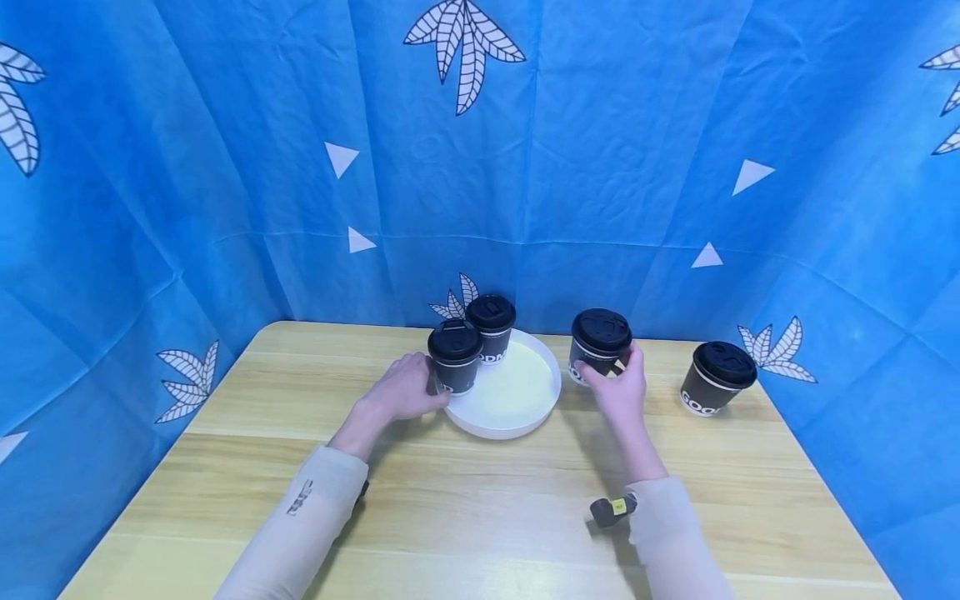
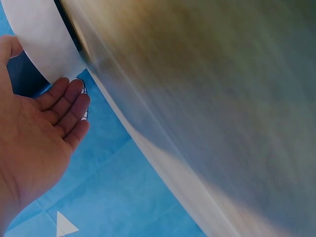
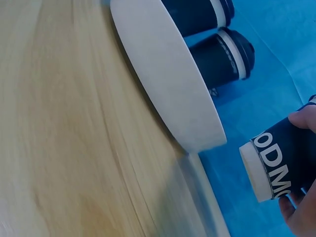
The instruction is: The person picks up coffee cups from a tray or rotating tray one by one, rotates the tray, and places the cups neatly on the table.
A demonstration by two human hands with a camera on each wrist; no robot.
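A round white tray lies near the table's back edge, bearing two black paper cups with black lids, a nearer cup and a farther cup. At the tray's left side is my left hand, palm towards the nearer cup. The left wrist view shows its fingers loosely extended beside the tray wall; whether they touch the cup is unclear. My right hand holds a third lidded paper cup right of the tray. Seen from the right wrist, this held cup appears raised off the table.
Another lidded paper cup stands at the right on the wooden table. A blue curtain with white leaf and triangle prints hangs behind the table and along both sides.
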